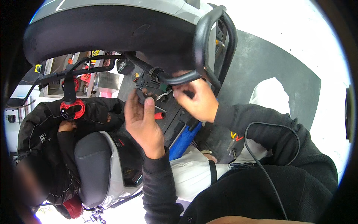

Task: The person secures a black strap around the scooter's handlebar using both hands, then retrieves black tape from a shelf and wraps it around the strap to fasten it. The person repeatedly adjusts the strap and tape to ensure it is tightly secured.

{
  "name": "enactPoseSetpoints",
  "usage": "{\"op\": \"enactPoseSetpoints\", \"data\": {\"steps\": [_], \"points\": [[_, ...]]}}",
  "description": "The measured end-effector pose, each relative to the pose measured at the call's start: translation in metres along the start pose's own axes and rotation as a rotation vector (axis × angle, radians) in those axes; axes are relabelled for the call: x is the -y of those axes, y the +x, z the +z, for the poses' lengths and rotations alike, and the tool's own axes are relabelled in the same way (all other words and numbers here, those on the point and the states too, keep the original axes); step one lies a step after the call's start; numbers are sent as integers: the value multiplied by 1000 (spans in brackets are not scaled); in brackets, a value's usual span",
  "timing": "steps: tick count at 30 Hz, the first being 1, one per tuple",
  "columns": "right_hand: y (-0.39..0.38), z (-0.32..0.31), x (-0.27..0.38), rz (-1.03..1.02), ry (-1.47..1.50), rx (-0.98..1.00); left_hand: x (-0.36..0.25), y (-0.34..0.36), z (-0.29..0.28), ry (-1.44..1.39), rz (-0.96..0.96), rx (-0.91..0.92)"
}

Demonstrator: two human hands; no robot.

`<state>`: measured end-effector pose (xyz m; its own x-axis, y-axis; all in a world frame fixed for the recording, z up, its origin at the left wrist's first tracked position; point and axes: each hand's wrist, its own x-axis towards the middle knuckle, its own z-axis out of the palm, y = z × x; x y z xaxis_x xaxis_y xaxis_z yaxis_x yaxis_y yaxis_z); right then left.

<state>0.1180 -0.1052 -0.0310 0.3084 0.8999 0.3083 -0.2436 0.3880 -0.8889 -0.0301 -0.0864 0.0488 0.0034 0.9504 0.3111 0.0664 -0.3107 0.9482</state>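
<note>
My right hand [199,99] reaches into the scooter's dark floor section [174,108], fingers pinched together beside a thin white wire [164,95] and a small green part [163,87]. What sits between those fingertips is too small to make out. Nearer to me and to the left, my left hand [144,125] is raised with thumb and fingers apart, holding nothing that I can see. Its fingertips are slightly blurred. Close to it, a red handle [160,115] lies on the floor section.
Overhead spans the scooter's dark front panel [112,35] with a black tube guard [203,41]. At left, a person in a black jacket [41,138] sits beside the scooter's seat [91,164]. Tools with yellow and red handles [235,137] lie by my leg. A cable [257,156] loops across my right sleeve.
</note>
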Motion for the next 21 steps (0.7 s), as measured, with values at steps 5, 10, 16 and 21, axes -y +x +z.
{"op": "enactPoseSetpoints", "data": {"steps": [5, 10, 16, 21], "points": [[27, 5, 2, -289, -18, 58, -7, 19, 10, 156, 195, 148], [30, 4, 2, -332, -97, 53, 7, 19, 15, 270, 352, 187], [35, 3, -1, -422, -155, 16, 20, 24, 15, 397, 527, 149], [40, 3, -5, -545, -228, -19, 29, 30, 17, 458, 656, 86]]}}
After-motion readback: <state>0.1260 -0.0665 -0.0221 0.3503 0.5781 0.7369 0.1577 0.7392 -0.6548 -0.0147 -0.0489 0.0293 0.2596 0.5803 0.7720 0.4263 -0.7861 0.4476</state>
